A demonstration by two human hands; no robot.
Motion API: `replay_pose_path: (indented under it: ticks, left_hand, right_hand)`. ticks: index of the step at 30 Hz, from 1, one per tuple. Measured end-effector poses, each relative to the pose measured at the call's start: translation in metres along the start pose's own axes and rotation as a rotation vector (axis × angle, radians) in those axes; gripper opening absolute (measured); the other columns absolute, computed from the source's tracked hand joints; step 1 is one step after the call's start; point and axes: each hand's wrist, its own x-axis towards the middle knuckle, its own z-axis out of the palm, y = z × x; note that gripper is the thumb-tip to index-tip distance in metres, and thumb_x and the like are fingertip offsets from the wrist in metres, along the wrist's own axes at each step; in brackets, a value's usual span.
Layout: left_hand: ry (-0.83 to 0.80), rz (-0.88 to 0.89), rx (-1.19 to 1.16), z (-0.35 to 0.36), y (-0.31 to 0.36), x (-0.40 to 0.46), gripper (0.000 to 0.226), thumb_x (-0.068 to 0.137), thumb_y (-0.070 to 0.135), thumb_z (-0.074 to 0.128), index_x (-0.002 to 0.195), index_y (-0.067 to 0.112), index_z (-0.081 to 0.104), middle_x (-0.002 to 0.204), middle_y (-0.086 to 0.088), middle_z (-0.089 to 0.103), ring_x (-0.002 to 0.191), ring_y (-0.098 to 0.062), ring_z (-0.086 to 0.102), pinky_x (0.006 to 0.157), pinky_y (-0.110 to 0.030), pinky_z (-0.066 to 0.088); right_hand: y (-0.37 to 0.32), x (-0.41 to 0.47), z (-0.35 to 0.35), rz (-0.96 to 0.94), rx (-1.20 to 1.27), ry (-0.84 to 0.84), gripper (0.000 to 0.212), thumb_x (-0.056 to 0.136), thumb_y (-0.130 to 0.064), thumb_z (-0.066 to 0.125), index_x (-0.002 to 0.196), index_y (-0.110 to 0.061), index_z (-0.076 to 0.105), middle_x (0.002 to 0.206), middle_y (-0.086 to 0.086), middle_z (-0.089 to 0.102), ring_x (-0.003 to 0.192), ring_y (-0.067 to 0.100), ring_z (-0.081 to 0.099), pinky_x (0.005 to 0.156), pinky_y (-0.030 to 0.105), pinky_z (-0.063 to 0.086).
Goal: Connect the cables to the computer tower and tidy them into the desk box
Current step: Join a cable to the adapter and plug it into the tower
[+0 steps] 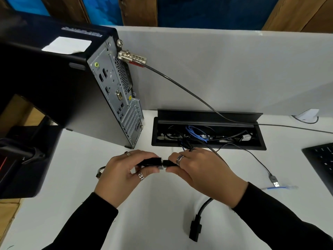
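The black computer tower (59, 91) stands at the left with its silver rear port panel (115, 91) turned toward me. Low in the middle, my left hand (124, 175) pinches a black adapter block (151, 162). Its open end meets a black cable plug (169, 163) that my right hand (203, 174) grips. The two parts touch end to end. Behind the hands lies the open black desk box (207, 143), full of tangled black and blue cables (196, 134).
A combination lock (133, 58) on the tower trails a cable across the box. A USB plug (274, 182), a blue network plug (282, 188) and a black power plug (195, 230) lie loose on the white desk. A keyboard (322, 159) sits right, a monitor base (23, 159) left.
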Motion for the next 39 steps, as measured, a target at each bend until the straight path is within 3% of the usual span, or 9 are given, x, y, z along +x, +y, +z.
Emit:
replay_pose_path:
  ticks: [7, 11, 17, 21, 24, 27, 29, 33, 39]
  left_hand:
    - [-0.092, -0.055, -0.035, -0.004, -0.001, 0.001, 0.034, 0.068, 0.052, 0.061, 0.098, 0.036, 0.063, 0.092, 0.028, 0.065, 0.072, 0.002, 0.059, 0.065, -0.001, 0.039]
    - [-0.194, -0.149, -0.009, -0.028, -0.009, -0.001, 0.032, 0.063, 0.059, 0.062, 0.087, 0.04, 0.069, 0.079, 0.03, 0.064, 0.06, 0.004, 0.054, 0.057, -0.003, 0.038]
    - [-0.205, -0.43, -0.329, -0.069, -0.023, -0.012, 0.026, 0.053, 0.046, 0.069, 0.073, 0.029, 0.074, 0.058, 0.001, 0.065, 0.044, -0.007, 0.047, 0.044, -0.017, 0.035]
    - [-0.173, -0.458, -0.452, -0.076, -0.03, -0.012, 0.031, 0.055, 0.047, 0.084, 0.077, 0.027, 0.076, 0.058, -0.007, 0.067, 0.049, -0.01, 0.059, 0.043, -0.017, 0.035]
    - [-0.159, -0.443, -0.507, -0.077, -0.033, -0.011, 0.062, 0.039, 0.063, 0.083, 0.082, 0.019, 0.076, 0.068, -0.012, 0.071, 0.058, -0.018, 0.065, 0.055, -0.026, 0.049]
    - [-0.167, -0.472, -0.67, -0.071, -0.028, -0.013, 0.069, 0.031, 0.051, 0.091, 0.085, 0.012, 0.074, 0.073, -0.013, 0.071, 0.055, -0.021, 0.062, 0.052, -0.023, 0.052]
    - [-0.081, -0.499, -0.801, -0.061, -0.024, -0.014, 0.067, 0.025, 0.042, 0.094, 0.08, 0.01, 0.075, 0.077, -0.011, 0.072, 0.057, -0.02, 0.065, 0.049, -0.021, 0.052]
    - [0.262, -0.525, -1.131, -0.032, -0.011, -0.012, 0.06, 0.018, 0.033, 0.095, 0.073, 0.017, 0.076, 0.078, -0.005, 0.076, 0.063, -0.017, 0.071, 0.054, -0.018, 0.055]
    - [0.449, -0.408, -1.472, 0.008, 0.02, 0.001, 0.047, 0.038, 0.036, 0.092, 0.081, 0.025, 0.076, 0.091, 0.003, 0.075, 0.064, -0.003, 0.065, 0.062, -0.017, 0.055]
  right_hand:
    - [0.002, -0.005, 0.004, 0.047, 0.169, -0.081, 0.041, 0.093, -0.045, 0.029, 0.088, -0.021, 0.062, 0.061, -0.008, 0.063, 0.049, 0.016, 0.054, 0.045, 0.019, 0.039]
    - [0.007, -0.012, 0.002, 0.076, 0.237, -0.082, 0.049, 0.097, -0.047, 0.018, 0.092, -0.022, 0.059, 0.069, -0.008, 0.064, 0.057, 0.015, 0.056, 0.055, 0.02, 0.043]
    - [0.03, -0.039, -0.001, 0.192, 0.406, 0.013, 0.036, 0.093, -0.057, 0.027, 0.098, -0.031, 0.051, 0.08, -0.01, 0.064, 0.073, 0.008, 0.05, 0.065, 0.02, 0.041]
    - [0.033, -0.052, 0.007, 0.274, 0.422, 0.006, 0.035, 0.091, -0.061, 0.027, 0.098, -0.037, 0.051, 0.081, -0.034, 0.054, 0.074, -0.001, 0.044, 0.07, 0.006, 0.033]
    - [0.037, -0.063, 0.014, 0.376, 0.436, 0.005, 0.026, 0.086, -0.056, 0.034, 0.1, -0.039, 0.047, 0.091, -0.043, 0.048, 0.079, -0.01, 0.044, 0.071, 0.002, 0.032]
    - [0.038, -0.078, 0.027, 0.449, 0.463, -0.013, 0.022, 0.083, -0.053, 0.036, 0.098, -0.042, 0.047, 0.074, -0.029, 0.054, 0.08, -0.009, 0.048, 0.069, 0.004, 0.034]
    - [0.038, -0.086, 0.035, 0.503, 0.503, -0.023, 0.006, 0.086, -0.046, 0.046, 0.09, -0.046, 0.05, 0.066, -0.024, 0.051, 0.078, -0.005, 0.05, 0.068, 0.005, 0.036]
    - [0.039, -0.101, 0.047, 0.552, 0.553, -0.016, 0.038, 0.089, -0.012, 0.058, 0.079, -0.047, 0.046, 0.076, -0.034, 0.054, 0.07, -0.005, 0.051, 0.061, 0.007, 0.036]
    - [0.031, -0.103, 0.057, 0.538, 0.521, -0.04, 0.026, 0.09, -0.03, 0.053, 0.08, -0.052, 0.043, 0.078, -0.036, 0.053, 0.072, -0.006, 0.05, 0.059, 0.005, 0.034]
